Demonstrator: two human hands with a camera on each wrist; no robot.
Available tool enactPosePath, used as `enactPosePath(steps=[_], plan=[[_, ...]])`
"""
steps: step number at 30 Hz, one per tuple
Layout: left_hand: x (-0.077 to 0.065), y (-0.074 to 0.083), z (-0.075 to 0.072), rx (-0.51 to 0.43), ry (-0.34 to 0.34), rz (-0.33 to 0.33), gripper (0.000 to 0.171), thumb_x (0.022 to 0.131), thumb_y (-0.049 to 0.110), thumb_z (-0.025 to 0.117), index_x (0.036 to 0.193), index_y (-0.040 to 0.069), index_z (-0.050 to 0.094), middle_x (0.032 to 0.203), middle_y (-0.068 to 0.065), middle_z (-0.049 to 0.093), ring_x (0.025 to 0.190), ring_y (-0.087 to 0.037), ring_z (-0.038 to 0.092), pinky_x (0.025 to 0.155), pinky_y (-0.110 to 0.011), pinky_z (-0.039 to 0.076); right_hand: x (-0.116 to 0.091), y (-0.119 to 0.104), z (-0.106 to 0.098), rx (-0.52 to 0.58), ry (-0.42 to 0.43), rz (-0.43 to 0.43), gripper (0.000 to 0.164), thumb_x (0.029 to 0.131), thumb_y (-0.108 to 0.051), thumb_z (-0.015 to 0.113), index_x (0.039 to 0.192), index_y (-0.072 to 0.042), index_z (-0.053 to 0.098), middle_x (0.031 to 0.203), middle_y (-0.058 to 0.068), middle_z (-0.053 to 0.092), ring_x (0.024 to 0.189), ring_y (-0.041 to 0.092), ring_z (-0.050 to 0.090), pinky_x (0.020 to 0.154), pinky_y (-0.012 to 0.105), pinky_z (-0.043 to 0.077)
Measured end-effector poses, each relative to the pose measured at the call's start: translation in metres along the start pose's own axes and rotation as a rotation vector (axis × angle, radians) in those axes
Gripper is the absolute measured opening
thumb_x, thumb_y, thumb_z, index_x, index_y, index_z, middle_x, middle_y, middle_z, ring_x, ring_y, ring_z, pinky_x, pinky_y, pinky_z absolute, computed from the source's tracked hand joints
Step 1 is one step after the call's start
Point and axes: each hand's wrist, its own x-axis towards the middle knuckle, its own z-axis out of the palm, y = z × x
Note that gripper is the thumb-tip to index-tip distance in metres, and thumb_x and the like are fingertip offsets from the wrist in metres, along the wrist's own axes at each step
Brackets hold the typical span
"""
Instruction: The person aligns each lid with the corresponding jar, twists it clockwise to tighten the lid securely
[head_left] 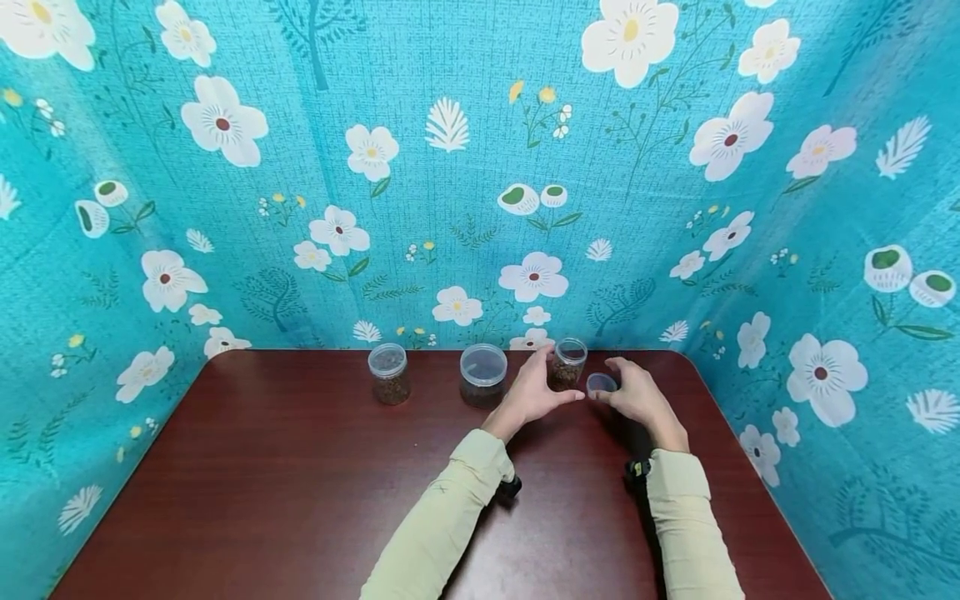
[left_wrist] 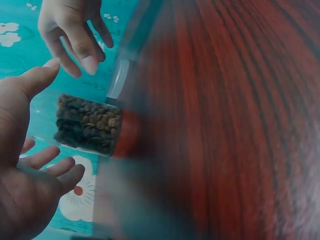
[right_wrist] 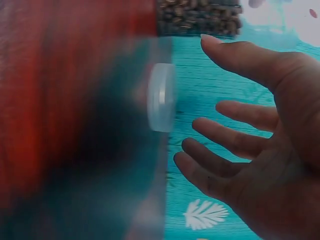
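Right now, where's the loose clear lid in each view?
Head: loose clear lid right of centre, by the right hand.
Left wrist: loose clear lid in the upper part, left of centre, seen edge-on.
Right wrist: loose clear lid near the centre, edge-on, left of the fingers.
Shared landmark: the jar of brown pieces beside it, cut off by the right wrist view's top edge.

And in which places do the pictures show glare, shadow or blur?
Head view: pale glare on the table near the bottom edge, dark shadow beside the right sleeve; left wrist view: table blurred around the jar; right wrist view: table strongly blurred, lid soft, right hand clearer.
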Motion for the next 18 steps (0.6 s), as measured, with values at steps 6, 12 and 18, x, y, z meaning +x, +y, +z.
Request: enactPosePath(steps=[6, 12, 18], plan=[[0.006, 0.0, 0.006, -0.016, 0.001, -0.053, 0.096, 0.089, 0.044, 0.084, 0.163, 0.011, 0.033, 0.157, -0.011, 0.051, 0.146, -0.025, 0.051, 0.119, -0.044, 0.046, 0.003, 0.008, 0.008, 0.002, -0.04, 0.053, 0.079, 0.09, -0.025, 0.081, 0.148, 0.014, 0.045, 0.144, 0.038, 0.055, 0.123, 0.049, 0.06, 0.105, 0.062, 0.05], [0.009, -0.004, 0.011, -0.074, 0.033, -0.074, 0.092, 0.09, 0.036, 0.084, 0.162, 0.01, 0.034, 0.155, -0.012, 0.054, 0.144, -0.025, 0.054, 0.119, -0.044, 0.046, 0.006, 0.01, 0.012, 0.002, -0.044, 0.074, 0.08, 0.09, -0.027, 0.082, 0.147, 0.014, 0.045, 0.14, 0.037, 0.058, 0.119, 0.046, 0.062, 0.103, 0.06, 0.052], [0.006, -0.009, 0.016, -0.118, 0.043, -0.09, 0.087, 0.09, 0.04, 0.084, 0.16, 0.014, 0.038, 0.155, -0.01, 0.055, 0.143, -0.025, 0.055, 0.117, -0.045, 0.048, 0.009, 0.01, 0.017, -0.014, -0.008, 0.085, 0.08, 0.087, -0.028, 0.084, 0.143, 0.016, 0.049, 0.134, 0.038, 0.06, 0.116, 0.047, 0.062, 0.101, 0.06, 0.052]])
